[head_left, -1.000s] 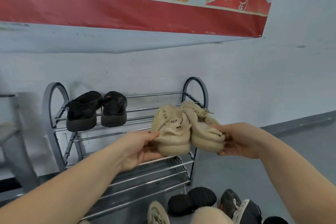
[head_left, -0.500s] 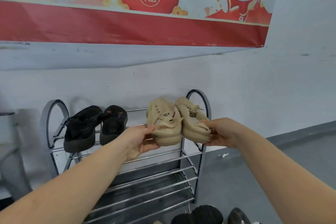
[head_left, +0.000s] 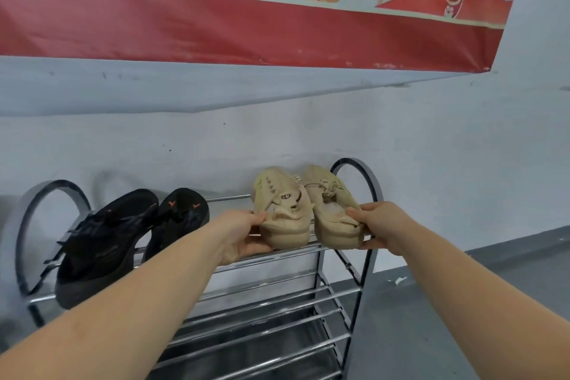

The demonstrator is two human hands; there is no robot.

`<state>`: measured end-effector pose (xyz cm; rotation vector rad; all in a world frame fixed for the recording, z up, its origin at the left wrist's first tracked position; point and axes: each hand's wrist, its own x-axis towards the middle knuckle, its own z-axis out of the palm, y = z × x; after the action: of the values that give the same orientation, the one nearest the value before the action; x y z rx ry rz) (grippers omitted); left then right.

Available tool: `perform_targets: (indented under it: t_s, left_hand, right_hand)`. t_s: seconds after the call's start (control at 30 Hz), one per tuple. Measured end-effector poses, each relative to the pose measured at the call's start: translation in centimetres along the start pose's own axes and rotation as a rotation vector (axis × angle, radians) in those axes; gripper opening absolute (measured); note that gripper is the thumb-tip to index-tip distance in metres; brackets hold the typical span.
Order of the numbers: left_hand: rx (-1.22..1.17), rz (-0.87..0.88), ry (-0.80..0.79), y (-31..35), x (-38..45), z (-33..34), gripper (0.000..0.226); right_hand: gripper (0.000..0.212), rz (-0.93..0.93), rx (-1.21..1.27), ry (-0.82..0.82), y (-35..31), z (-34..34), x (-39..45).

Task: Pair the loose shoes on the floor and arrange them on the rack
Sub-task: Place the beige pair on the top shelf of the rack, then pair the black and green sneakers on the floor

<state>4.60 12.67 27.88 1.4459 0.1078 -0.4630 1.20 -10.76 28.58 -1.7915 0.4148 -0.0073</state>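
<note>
Beige shoes (head_left: 303, 210) now on the rack's (head_left: 277, 254) top tier — left hand (head_left: 243, 234), right hand (head_left: 381, 222) each still gripping one.

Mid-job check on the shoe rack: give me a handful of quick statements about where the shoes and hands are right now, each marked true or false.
1. Each hand holds one beige shoe at its heel. True: the left hand grips the left beige shoe, the right hand the right beige shoe.
2. The beige shoes are at the left end of the top shelf. False: they are at the right end, by the rack's right arch.
3. A pair of black sandals sits on the top shelf. True.
4. The black sandals touch the beige shoes. False: bare shelf bars show between them.
5. The lower shelves hold shoes. False: no shoes show on the visible parts of them.
</note>
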Motion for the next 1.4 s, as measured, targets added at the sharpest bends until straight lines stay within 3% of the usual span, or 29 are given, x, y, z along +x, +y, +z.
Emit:
perform_targets:
  t_s: [0.2,0.33,0.37,0.57,0.77,0.93,1.1,1.4]
  left_hand:
    - [0.099,-0.027,0.042,-0.9,2.2,0.3,0.023]
    - [0.753,0.074,0.182,-1.6,4.2,-0.4,0.043]
    - [0.825,0.078,0.189,-1.7,4.5,-0.5,0.046]
    - [0.893,0.121,0.131,-2.0,5.0,-0.4,0.057]
    - [1.225,0.348,0.291,-3.1,1.3,0.5,0.060]
    - [1.501,0.493,0.161,-3.8,-3.4,0.9,0.071]
    - [1.699,0.552,0.038,-5.6,-8.8,1.4,0.073]
    - [1.719,0.508,-0.124,-12.8,-10.9,1.6,0.073]
  right_hand:
    - [0.039,0.039,-0.020,0.012,0.6,1.3,3.0]
    - [0.028,-0.011,-0.118,0.089,1.0,2.1,4.1]
    - [0.030,-0.019,-0.153,0.107,1.3,2.2,4.4]
    - [0.048,-0.131,-0.525,0.158,2.4,2.3,4.4]
    - [0.048,-0.358,-0.709,0.251,2.7,2.3,0.3]
    - [0.058,-0.479,-1.040,0.173,2.7,2.8,-4.5]
    - [0.059,-0.518,-1.134,0.044,4.0,3.9,-10.5]
    - [0.060,-0.400,-1.215,-0.042,11.0,4.5,-15.3]
